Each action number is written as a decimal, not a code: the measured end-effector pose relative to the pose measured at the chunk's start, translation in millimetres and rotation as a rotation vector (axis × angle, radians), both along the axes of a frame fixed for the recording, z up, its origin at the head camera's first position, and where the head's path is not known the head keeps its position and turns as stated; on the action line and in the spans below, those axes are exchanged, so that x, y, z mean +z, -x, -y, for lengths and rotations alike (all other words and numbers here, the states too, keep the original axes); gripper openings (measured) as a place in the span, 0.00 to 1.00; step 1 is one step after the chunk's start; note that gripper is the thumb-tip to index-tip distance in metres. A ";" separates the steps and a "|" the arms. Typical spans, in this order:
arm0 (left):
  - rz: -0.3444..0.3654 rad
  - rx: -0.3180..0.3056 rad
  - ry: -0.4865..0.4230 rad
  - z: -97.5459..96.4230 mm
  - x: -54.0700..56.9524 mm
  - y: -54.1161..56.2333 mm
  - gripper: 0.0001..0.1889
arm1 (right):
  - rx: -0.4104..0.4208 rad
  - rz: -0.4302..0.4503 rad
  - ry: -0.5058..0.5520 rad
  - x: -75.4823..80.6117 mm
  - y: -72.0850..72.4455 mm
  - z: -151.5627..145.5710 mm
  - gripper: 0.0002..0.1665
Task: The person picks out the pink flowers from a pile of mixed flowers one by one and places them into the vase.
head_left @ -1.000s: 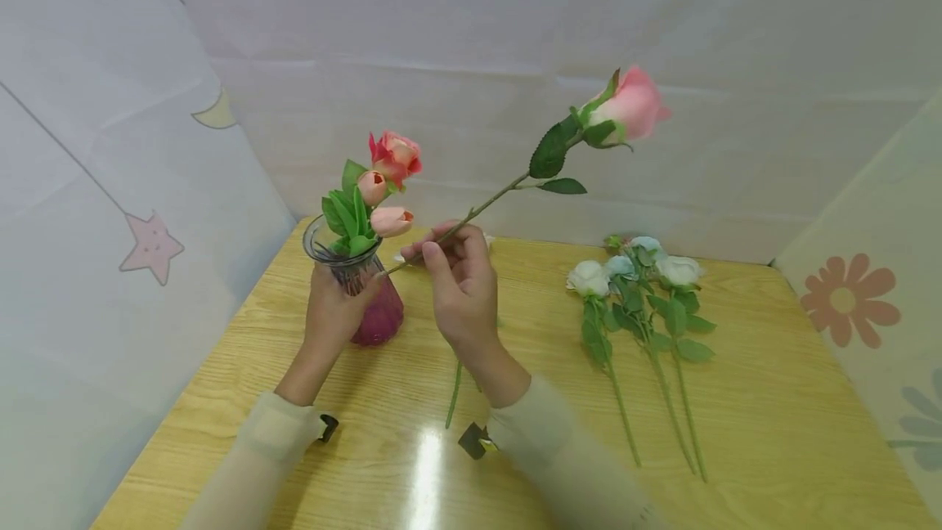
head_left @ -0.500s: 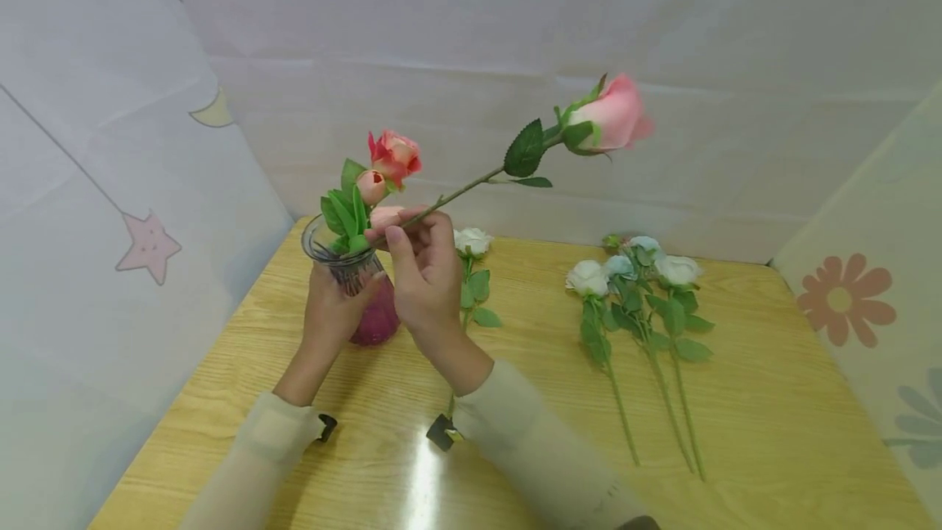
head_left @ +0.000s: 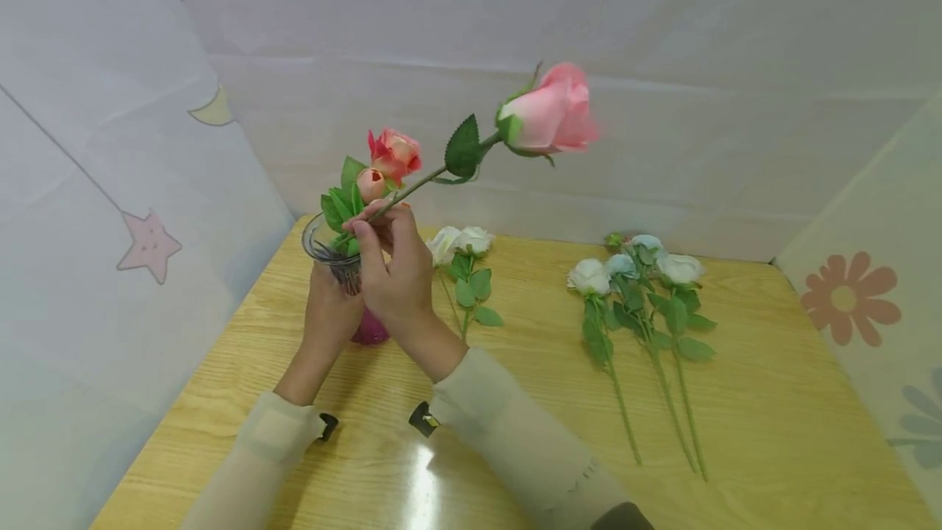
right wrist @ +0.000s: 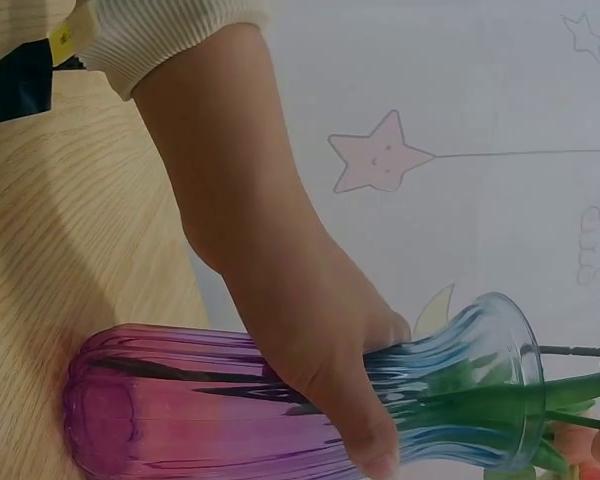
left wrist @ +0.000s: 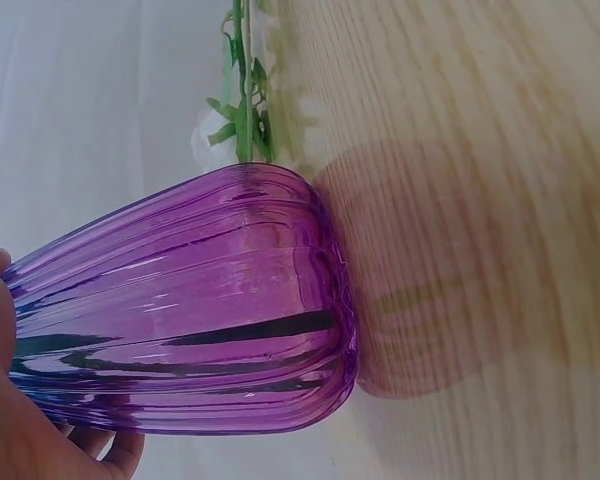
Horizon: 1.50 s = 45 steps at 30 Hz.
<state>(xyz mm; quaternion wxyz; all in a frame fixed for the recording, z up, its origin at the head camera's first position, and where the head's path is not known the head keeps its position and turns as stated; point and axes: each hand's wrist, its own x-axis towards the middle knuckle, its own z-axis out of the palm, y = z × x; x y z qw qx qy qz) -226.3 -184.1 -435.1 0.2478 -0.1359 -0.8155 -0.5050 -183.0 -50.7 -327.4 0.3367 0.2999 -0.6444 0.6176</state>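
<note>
A ribbed glass vase [left wrist: 200,310], purple below and bluish toward its flared mouth, stands upright on the table. My left hand [head_left: 331,313] grips it around the neck. Out of its mouth rise a coral-red rose [head_left: 396,155], a peach tulip [head_left: 370,185] and green leaves [head_left: 334,211]. Between the thumb and fingers of my right hand [head_left: 401,276] is the stem of a large pink rose [head_left: 548,111]. The bloom leans up to the right, and the lower stem points down left over the vase rim. My right hand covers another peach tulip and part of the vase.
Two white roses [head_left: 473,240] lie on the wooden table [head_left: 530,448] just right of the vase. Farther right, a white rose [head_left: 589,277], pale blue flowers [head_left: 621,266] and another white rose [head_left: 680,270] lie with stems toward me. A pale cloth wall [head_left: 471,39] rises behind.
My right hand has moved left with the pink rose, bringing its lower stem over the vase mouth. The white roses beside the vase have come into view. My left hand stays on the vase.
</note>
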 end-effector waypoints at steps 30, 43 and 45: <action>0.006 0.032 0.075 -0.4 0.9 -1.2 0.30 | -0.146 0.178 -0.450 -3.4 7.8 3.3 0.12; -0.007 0.019 0.076 1.7 -1.8 0.1 0.29 | -0.165 0.192 -0.510 -2.3 7.5 4.8 0.12; -0.002 0.016 0.072 1.8 -2.0 -0.1 0.30 | -0.171 0.189 -0.523 -1.9 7.2 4.7 0.12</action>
